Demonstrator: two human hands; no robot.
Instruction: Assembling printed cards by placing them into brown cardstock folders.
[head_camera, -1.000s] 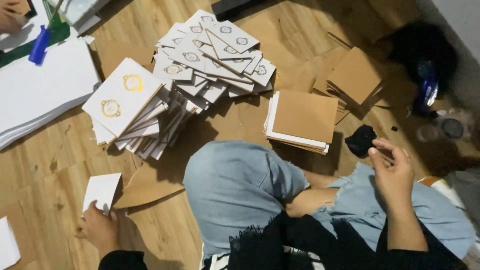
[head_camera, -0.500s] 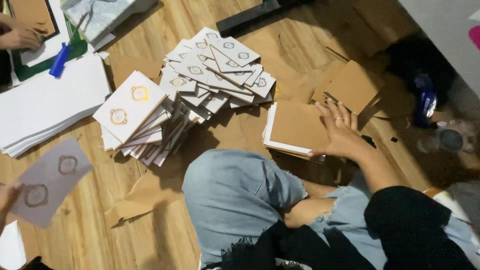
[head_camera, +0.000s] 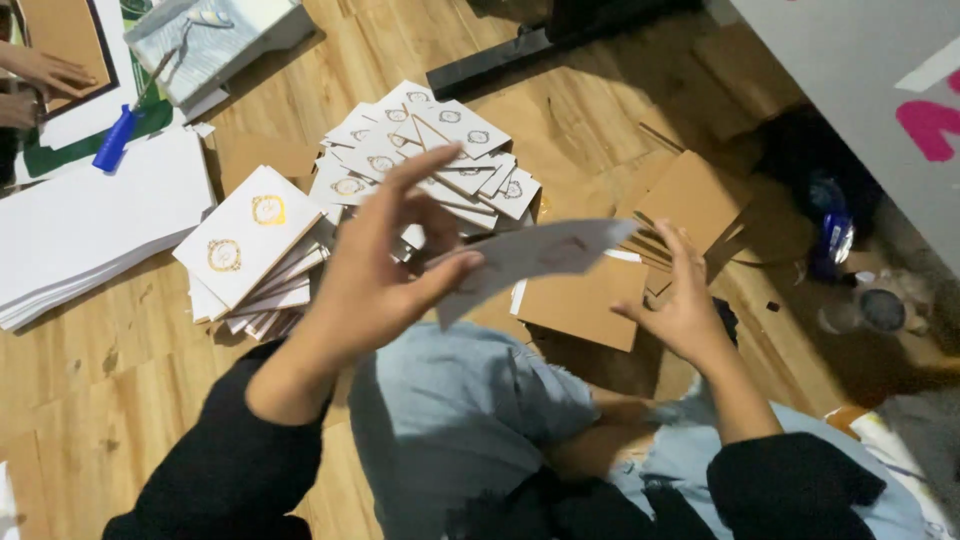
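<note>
— Two fingertips, that's all that has it: the left hand (head_camera: 375, 275) pinches the white card (head_camera: 535, 255) between thumb and a bent finger at the card's near end, with the other fingers lifted clear

— And the right hand (head_camera: 680, 310)?

— Open, fingers spread, just under the card's far end. Whether a fingertip touches the edge I cannot tell, but it isn't closed on anything

— So where is the card?

— In the air, above the knee in light blue jeans (head_camera: 470, 420) and above the brown board sheet (head_camera: 580, 300) lying on the wooden floor (head_camera: 120, 380)

— Which way does it lie?

— Its long axis runs roughly left to right across the view, rising a little towards the right hand. It is tilted nearly edge-on to the camera, and its faint round print is blurred

— What could go wrong?

— My guess is that the pinch sits so near one end that the free end could sag or swing, and the card could bend or slip out. If it dropped, it could land among the fanned pile of printed cards (head_camera: 430, 150) or the neater stack of cards (head_camera: 250, 245) beside it, and get mixed in

— Anything else nearby?

— Another person's hand (head_camera: 45, 72) rests on a brown sheet at top left, near a blue-handled tool (head_camera: 115, 140), well apart from all this
</note>
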